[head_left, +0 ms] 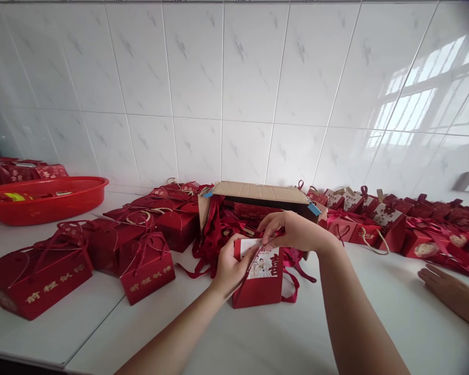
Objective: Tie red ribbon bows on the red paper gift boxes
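A small red gift box (pixel 261 278) with a white picture panel and a red ribbon stands on the white counter (pixel 258 338) in front of me. My left hand (pixel 230 265) grips its left top corner, fingers closed on it. My right hand (pixel 293 229) pinches the box's top edge from above. Right behind the box lies an open cardboard carton (pixel 258 194) on its side, with red ribbons (pixel 213 234) spilling out.
Several red gift boxes with rope handles (pixel 146 268) stand at the left, more (pixel 375 219) line the wall at the right. A red plastic basket (pixel 42 200) sits far left. Another person's hand (pixel 449 291) rests on the counter at the right edge. A white tiled wall stands behind.
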Motion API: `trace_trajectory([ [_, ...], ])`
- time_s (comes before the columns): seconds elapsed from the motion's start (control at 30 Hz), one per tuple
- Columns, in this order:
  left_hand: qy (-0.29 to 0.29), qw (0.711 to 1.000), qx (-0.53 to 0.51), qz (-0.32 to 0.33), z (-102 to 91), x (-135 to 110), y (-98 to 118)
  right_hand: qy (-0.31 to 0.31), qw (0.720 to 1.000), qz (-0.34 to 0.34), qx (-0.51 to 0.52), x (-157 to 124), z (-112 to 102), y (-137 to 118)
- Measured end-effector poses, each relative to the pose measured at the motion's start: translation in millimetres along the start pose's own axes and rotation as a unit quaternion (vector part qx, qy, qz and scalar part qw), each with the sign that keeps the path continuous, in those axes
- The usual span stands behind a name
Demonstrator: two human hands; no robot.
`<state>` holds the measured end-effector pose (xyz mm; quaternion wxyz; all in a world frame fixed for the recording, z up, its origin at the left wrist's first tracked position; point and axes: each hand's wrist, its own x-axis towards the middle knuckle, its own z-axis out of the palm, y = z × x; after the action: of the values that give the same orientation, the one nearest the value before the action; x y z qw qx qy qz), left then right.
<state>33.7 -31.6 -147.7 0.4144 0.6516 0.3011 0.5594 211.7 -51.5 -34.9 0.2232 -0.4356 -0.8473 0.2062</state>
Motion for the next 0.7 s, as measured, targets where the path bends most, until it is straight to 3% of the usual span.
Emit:
trace_trajectory([
  [0.37, 0.000, 0.998, -0.049, -0.027, 3.5, -2.7, -0.6, 0.009, 1.000, 0.008, 0.008, 1.4, 1.2, 0.8],
  [0.57, -0.001, 0.999, 0.009, 0.051, 1.6, -2.4, 1.5, 0.027, 0.999, 0.031, -0.022, 1.4, 2.1, -1.6],
  [0.7, 0.009, 0.997, 0.043, 0.062, 0.7, -2.8, 2.0, 0.029, 0.999, 0.025, -0.038, 0.7, 2.0, -3.3],
])
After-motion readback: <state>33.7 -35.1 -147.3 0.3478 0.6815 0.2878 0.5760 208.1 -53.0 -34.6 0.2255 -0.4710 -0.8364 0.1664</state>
